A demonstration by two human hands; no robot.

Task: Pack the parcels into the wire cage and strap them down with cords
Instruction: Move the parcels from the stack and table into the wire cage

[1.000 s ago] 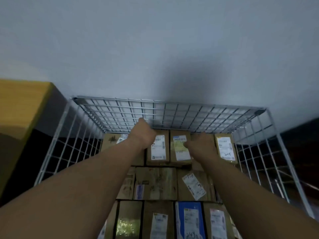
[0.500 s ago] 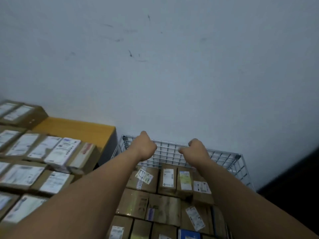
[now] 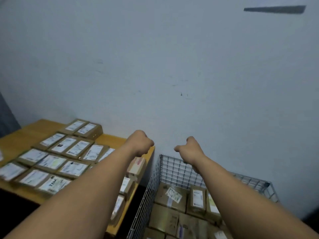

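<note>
The wire cage (image 3: 174,169) stands at the lower right against the wall, holding several brown parcels (image 3: 172,195) with white labels. More labelled parcels (image 3: 69,149) lie in rows on the wooden table (image 3: 19,137) at the left. My left hand (image 3: 140,144) hangs in the air over the table's right end, fingers curled, holding nothing. My right hand (image 3: 191,149) hovers above the cage's far rim, fingers loosely curled, with nothing in it. No cord is in view.
A pale blue wall (image 3: 155,66) fills the upper view right behind the table and cage. A narrow dark gap (image 3: 138,200) separates the table from the cage. A few parcels (image 3: 136,166) sit at the table's right edge under my left arm.
Both hands have lifted out of the cage and off its far rim. The view has swung up and left, bringing the table of parcels into sight.
</note>
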